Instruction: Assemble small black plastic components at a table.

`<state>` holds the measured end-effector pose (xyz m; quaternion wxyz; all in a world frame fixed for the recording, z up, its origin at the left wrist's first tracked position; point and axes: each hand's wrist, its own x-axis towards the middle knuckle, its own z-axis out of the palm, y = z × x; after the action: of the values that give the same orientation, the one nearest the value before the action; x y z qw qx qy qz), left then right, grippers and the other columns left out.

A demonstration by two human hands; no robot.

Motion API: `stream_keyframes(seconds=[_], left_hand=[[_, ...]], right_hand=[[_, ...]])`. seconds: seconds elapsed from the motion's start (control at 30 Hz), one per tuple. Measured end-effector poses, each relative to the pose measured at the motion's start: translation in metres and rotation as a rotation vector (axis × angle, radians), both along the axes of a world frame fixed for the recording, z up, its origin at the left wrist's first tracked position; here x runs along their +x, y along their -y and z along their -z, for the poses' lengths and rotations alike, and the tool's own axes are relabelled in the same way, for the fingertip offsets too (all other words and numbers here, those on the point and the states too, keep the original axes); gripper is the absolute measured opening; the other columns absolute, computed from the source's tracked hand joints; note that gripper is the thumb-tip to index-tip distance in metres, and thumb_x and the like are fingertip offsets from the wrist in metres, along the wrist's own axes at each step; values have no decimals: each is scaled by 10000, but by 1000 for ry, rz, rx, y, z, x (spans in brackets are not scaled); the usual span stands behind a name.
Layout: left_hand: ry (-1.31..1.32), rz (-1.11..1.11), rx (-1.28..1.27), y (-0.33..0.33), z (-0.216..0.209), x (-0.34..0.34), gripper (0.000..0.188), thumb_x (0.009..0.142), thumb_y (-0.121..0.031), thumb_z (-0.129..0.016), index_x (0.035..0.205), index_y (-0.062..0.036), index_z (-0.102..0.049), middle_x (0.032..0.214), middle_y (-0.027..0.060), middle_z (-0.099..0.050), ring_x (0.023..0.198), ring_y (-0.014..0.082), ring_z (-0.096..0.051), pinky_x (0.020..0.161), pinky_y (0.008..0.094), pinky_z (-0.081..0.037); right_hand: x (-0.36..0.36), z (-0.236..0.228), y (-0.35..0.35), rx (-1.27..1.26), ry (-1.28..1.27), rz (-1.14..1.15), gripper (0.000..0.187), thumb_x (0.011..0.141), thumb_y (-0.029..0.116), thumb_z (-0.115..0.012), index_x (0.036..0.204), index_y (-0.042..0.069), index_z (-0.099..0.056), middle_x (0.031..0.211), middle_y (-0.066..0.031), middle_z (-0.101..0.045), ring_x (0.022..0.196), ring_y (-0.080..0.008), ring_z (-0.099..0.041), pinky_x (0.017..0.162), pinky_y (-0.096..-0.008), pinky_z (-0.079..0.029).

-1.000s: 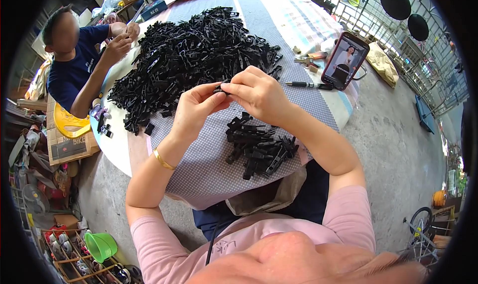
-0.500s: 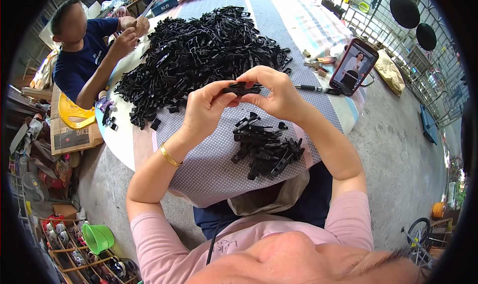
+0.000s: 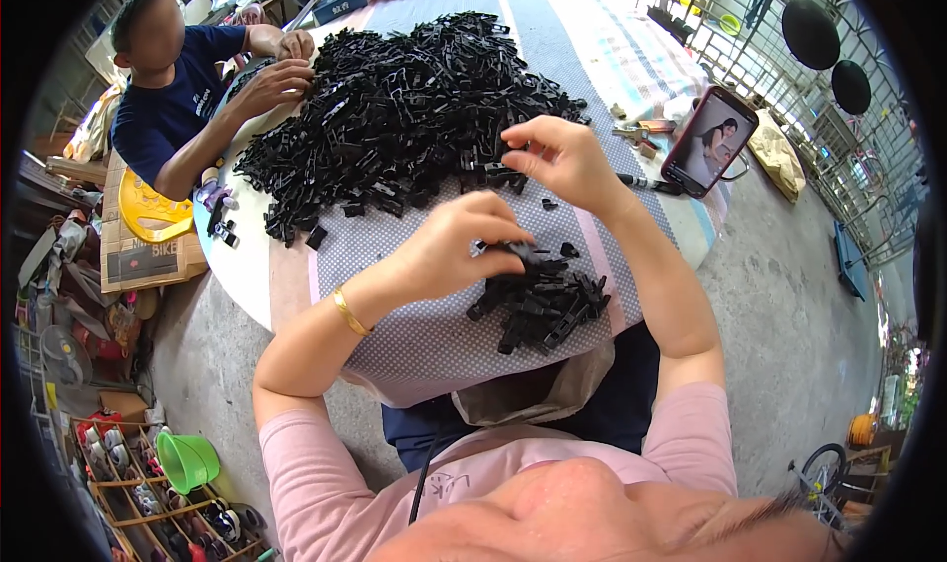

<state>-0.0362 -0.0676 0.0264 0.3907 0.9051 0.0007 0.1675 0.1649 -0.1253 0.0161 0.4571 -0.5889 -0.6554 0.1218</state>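
A large heap of black plastic clips (image 3: 395, 108) covers the middle of the table. A smaller pile of black plastic clips (image 3: 552, 311) lies near the edge in front of me. Just above that small pile is my left hand (image 3: 459, 246), thumb and fingers curled around a dark, blurred clip (image 3: 508, 250). My right hand (image 3: 564, 163) reaches to the near right edge of the large heap. Its thumb and forefinger are slightly parted there, their tips against black pieces, and no piece is plainly gripped.
Across the table at left, a person's hands (image 3: 286, 69) touch the heap. A phone (image 3: 710, 140) stands at the right beside a black pen (image 3: 646, 182). A yellow plastic stool (image 3: 148, 207) and cardboard box (image 3: 153, 266) are left of the table; a green bucket (image 3: 187, 461) stands lower left.
My hands have separated from around one clip. The left came down toward the small pile; the right moved to the large heap. The other person's hands lowered onto the heap.
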Motion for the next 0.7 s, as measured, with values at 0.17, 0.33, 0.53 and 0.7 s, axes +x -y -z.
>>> stream_keyframes(seconds=[0.17, 0.33, 0.53, 0.7], left_hand=[[113, 112, 100, -3, 1, 3, 475, 697, -377, -716, 1022, -38, -643, 912, 84, -611, 909, 228, -525, 823, 350, -422], [81, -402, -19, -32, -2, 0, 135, 744, -13, -663, 878, -1, -663, 774, 51, -587, 634, 95, -538, 575, 212, -435], [74, -390, 83, -26, 19, 12, 173, 738, -27, -675, 909, -9, -658, 749, 53, -565, 596, 105, -508, 559, 231, -432], [27, -451, 163, -24, 31, 20, 290, 701, -169, -734, 923, -5, -646, 765, 72, -573, 601, 157, -533, 584, 278, -461]], right_hand=[[0, 18, -6, 99, 451, 59, 236, 685, 175, -706, 884, 57, -663, 828, -77, -636, 799, -250, -583, 711, -337, -480], [5, 12, -10, 141, 157, 161, 186, 785, 169, -609, 886, 18, -646, 830, -136, -645, 762, -288, -616, 689, -350, -486], [26, 5, 3, -182, 238, 66, 215, 762, 114, -590, 936, -3, -638, 804, -146, -650, 694, -225, -632, 648, -308, -493], [2, 19, -7, -210, 233, -41, 215, 724, 159, -614, 884, 24, -662, 844, -169, -643, 815, -319, -618, 754, -383, -489]])
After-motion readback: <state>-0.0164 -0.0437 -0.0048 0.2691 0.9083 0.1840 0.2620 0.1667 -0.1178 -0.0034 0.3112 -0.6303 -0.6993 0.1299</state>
